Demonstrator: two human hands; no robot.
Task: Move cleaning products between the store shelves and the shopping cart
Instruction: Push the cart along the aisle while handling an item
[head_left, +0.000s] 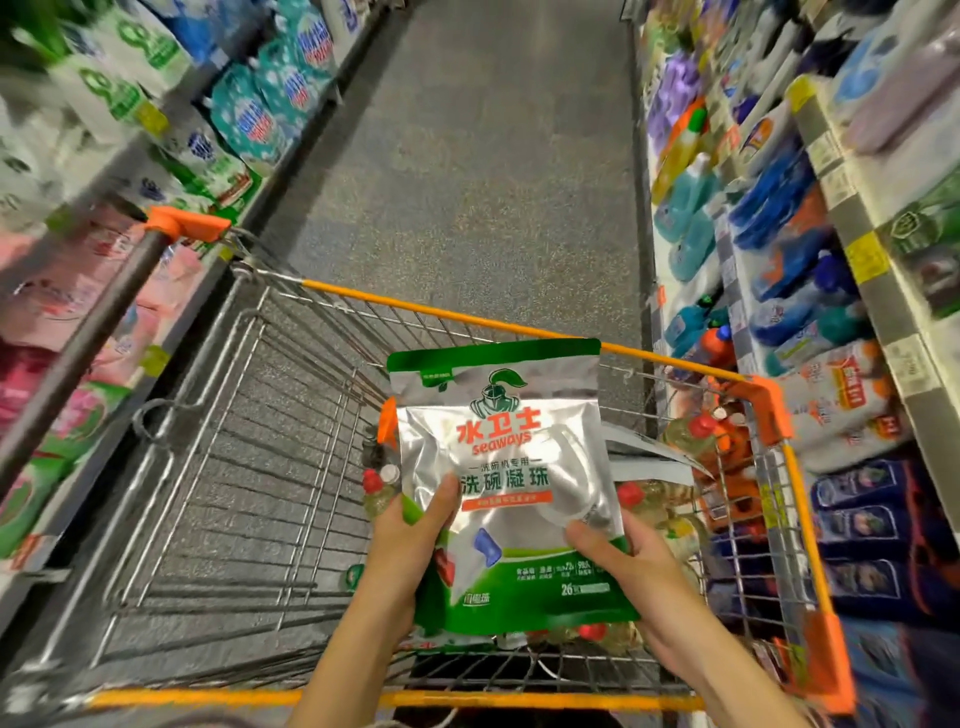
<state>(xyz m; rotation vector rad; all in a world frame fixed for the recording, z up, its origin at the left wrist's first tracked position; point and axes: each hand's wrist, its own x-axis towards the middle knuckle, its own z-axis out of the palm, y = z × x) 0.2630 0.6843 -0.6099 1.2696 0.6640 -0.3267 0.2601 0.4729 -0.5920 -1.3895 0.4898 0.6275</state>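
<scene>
— Where's the pouch?
— The silver-and-green pouch (506, 483) is upright over the shopping cart (467, 318), above red-capped bottles (698, 428) lying inside.
— Held?
— Left hand (410, 540) pinches its lower left edge and right hand (623, 566) grips the lower right. Stocked shelves (878, 312) on both sides.

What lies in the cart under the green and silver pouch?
Around the pouch, bottles with red caps show in the cart. What lies straight under it is covered.
</scene>
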